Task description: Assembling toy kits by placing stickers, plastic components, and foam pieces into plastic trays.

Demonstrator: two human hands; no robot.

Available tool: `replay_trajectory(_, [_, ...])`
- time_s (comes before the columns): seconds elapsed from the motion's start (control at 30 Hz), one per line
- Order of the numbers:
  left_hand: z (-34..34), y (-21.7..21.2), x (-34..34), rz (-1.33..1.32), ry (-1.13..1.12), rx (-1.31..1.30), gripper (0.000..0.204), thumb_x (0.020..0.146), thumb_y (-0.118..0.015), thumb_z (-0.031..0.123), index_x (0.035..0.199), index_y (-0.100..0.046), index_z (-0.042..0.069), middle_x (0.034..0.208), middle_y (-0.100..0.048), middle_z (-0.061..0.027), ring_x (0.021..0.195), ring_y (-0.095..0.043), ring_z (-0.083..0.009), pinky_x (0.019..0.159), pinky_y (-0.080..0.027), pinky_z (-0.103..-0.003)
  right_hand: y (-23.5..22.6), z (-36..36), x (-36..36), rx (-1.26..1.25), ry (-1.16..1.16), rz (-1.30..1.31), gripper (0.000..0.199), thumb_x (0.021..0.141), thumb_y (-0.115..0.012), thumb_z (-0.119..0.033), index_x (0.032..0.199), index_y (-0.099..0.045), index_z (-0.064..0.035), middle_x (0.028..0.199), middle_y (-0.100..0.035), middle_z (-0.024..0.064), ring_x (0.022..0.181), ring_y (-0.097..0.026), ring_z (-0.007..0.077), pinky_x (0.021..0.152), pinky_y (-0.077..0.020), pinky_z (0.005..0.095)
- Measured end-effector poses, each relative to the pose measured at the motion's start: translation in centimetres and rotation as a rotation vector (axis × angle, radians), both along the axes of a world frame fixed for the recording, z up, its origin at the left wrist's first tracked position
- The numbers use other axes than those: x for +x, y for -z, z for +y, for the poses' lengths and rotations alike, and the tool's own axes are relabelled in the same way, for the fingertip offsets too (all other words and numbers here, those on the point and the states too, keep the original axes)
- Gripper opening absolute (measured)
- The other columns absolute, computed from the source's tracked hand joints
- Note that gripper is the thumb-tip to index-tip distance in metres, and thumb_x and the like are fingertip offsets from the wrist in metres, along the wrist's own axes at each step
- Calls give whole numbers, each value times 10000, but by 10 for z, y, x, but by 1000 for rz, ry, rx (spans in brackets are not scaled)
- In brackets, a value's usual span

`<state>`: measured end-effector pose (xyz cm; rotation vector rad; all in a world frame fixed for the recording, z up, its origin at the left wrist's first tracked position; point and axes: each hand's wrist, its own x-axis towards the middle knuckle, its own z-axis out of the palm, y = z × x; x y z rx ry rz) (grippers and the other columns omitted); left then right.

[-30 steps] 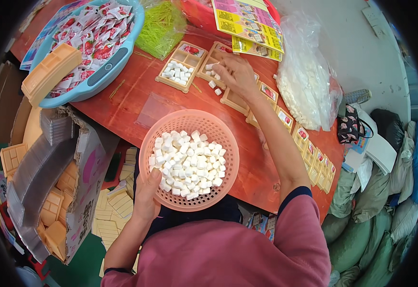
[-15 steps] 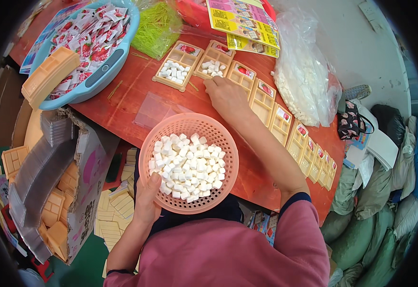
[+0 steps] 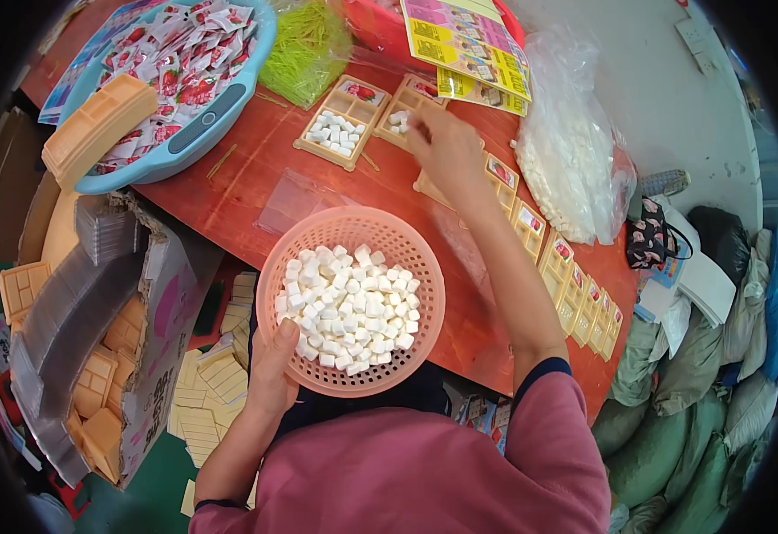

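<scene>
My left hand (image 3: 275,372) grips the near left rim of a round pink perforated basket (image 3: 433,307), thumb over the edge. Small white marshmallow-like pieces (image 3: 349,307) fill its bottom. My right hand (image 3: 449,151) is over the row of compartment trays, at the right side of the second tray (image 3: 391,125), which holds some white pieces and a strawberry packet. Motion smears its fingers, and I cannot see whether they hold anything. Beside that, the first tray (image 3: 344,111) has more white pieces in one compartment. My hand and forearm partly hide the third tray (image 3: 426,187).
Further trays (image 3: 528,227) run along the table's right side. A blue basin (image 3: 229,116) of strawberry packets carries stacked trays (image 3: 95,129). A clear bag (image 3: 567,151) of white pieces stands at right, near printed sheets (image 3: 469,44). At lower left is a carton (image 3: 153,356) of trays and plastic lids.
My right hand has moved slightly right and away from me, from the second tray's near edge to its right side. My left hand still holds the basket. The view has shifted slightly.
</scene>
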<state>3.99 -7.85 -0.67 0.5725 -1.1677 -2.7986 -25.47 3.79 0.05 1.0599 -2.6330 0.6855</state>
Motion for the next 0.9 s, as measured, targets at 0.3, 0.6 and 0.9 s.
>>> replay_trajectory(0.3, [-2,1,-2,-2,-1,-23,598,901,-461,300,1355,-231,-14,1344,-373,-145,1213,-407,-218,1008,-329,-340,5,8,-54,59,-17,68,179,808,-555,-171,914,-642,-56,800,-635,136,737,-612,305,651,-476,392])
replay_trajectory(0.6, [1,0,0,-21,-16,-14,591,898,-457,281,1360,-225,-6,1351,-358,-144,1223,-394,-219,1010,-326,-340,16,15,-36,-1,-263,-37,138,775,-557,-52,890,-629,-33,900,-617,123,819,-598,295,714,-478,356])
replay_trajectory(0.9, [9,-2,3,-17,-44,-28,622,877,-522,327,1323,-287,-38,1293,-424,-155,1166,-451,-212,967,-362,-329,5,2,-34,-165,-85,-90,183,778,-565,-166,871,-643,-28,857,-625,151,812,-595,316,722,-475,398])
